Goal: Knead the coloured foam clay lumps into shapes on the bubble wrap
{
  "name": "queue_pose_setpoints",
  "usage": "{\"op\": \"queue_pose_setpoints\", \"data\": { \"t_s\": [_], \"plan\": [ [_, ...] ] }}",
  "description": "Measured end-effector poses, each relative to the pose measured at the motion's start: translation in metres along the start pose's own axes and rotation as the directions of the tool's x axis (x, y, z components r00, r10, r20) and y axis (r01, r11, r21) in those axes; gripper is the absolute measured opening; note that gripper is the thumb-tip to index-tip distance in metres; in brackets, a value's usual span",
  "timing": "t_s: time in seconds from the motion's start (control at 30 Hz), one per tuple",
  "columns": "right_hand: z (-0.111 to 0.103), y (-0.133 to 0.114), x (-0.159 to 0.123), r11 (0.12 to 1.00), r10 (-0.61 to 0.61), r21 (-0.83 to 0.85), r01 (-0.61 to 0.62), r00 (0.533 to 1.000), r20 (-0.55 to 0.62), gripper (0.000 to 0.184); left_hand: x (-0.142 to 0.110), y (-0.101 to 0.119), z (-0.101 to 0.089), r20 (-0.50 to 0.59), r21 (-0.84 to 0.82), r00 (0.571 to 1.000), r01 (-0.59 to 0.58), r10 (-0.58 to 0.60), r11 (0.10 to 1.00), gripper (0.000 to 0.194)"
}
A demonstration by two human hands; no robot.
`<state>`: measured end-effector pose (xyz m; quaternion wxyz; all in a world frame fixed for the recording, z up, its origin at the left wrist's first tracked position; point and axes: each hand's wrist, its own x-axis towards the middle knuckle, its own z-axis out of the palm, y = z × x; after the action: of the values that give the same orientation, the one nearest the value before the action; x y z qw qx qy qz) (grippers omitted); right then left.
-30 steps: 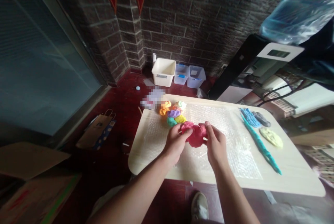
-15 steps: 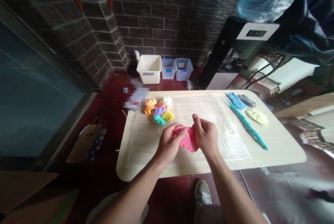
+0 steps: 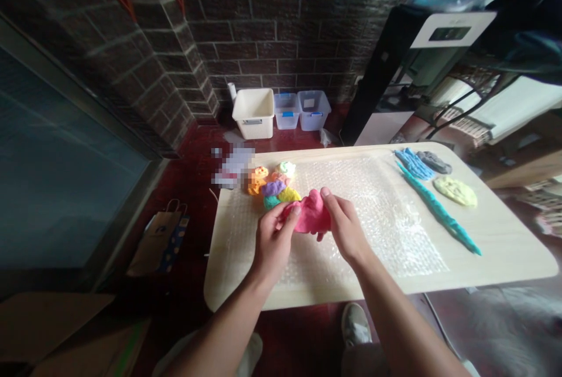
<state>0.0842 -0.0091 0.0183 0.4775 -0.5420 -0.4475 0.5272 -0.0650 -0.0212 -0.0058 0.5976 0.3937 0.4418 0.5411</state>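
A flattened lump of pink modelling clay (image 3: 309, 214) is held up over the table between both hands. My left hand (image 3: 275, 236) pinches its left edge, thumb on top. On the other side my right hand (image 3: 349, 226) grips the right edge, its thumb near the upper corner and the other fingers partly hidden behind. Just beyond the left hand lies a cluster of clay lumps: orange (image 3: 257, 181), purple (image 3: 274, 188), yellow (image 3: 290, 195), green (image 3: 272, 202) and a pale one (image 3: 287, 168). The pink clay covers part of that cluster's near side.
Bubble wrap (image 3: 386, 213) covers the middle of the table (image 3: 504, 248). At the right lie a long teal clay roll (image 3: 439, 210) and blue (image 3: 415, 164), grey (image 3: 434, 161) and pale yellow (image 3: 455, 190) clay. Storage bins (image 3: 253, 113) and a water dispenser (image 3: 377, 72) stand behind.
The pink clay has been turned and reshaped, now showing a smoother, folded face. Both hands shifted slightly up along with it. The camera view has swung a little.
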Motion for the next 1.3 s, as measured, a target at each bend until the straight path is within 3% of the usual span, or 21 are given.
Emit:
{"op": "queue_pose_setpoints", "data": {
  "t_s": [0.1,0.2,0.3,0.53,0.67,0.8,0.93,1.13,1.3],
  "plan": [
    [0.007,0.003,0.003,0.992,-0.049,-0.119,0.041,0.997,-0.067,0.065,0.000,0.000,-0.002,-0.021,-0.086,0.999,0.025,-0.026,0.996,0.031],
    [0.008,0.007,0.009,0.988,-0.101,-0.133,0.083,0.986,-0.134,0.065,0.000,0.001,-0.004,0.008,-0.105,0.999,0.055,-0.054,0.993,0.033],
    [0.007,0.009,0.013,0.989,-0.129,-0.097,0.115,0.980,-0.153,0.062,0.002,0.005,-0.006,0.033,-0.069,0.998,0.051,-0.048,0.996,0.032],
    [0.011,0.011,0.013,0.985,-0.170,-0.034,0.167,0.971,-0.168,0.054,0.002,0.017,-0.004,0.090,0.111,0.993,-0.085,0.075,0.990,0.034],
    [0.013,0.009,0.012,0.978,-0.207,-0.071,0.196,0.958,-0.197,0.054,0.000,0.016,-0.003,0.042,0.087,0.998,-0.060,0.056,0.994,0.033],
    [0.016,0.010,0.009,0.969,-0.207,-0.166,0.184,0.969,-0.135,0.058,0.001,0.010,-0.004,0.064,0.054,0.998,0.016,-0.020,0.998,0.034],
    [0.018,0.012,0.006,0.943,-0.199,-0.275,0.186,0.980,-0.019,0.065,0.006,0.007,-0.009,-0.075,0.159,0.997,-0.020,0.032,0.987,0.030],
    [0.019,0.008,0.007,0.975,-0.091,-0.196,0.104,0.993,0.077,0.062,0.014,0.008,-0.017,-0.056,0.140,0.996,-0.067,0.075,0.988,0.025],
    [0.019,0.010,0.008,0.942,-0.239,-0.214,0.259,0.964,0.114,0.052,0.012,0.014,-0.015,-0.060,0.101,0.994,-0.089,0.095,0.991,0.020]
  ]
}}
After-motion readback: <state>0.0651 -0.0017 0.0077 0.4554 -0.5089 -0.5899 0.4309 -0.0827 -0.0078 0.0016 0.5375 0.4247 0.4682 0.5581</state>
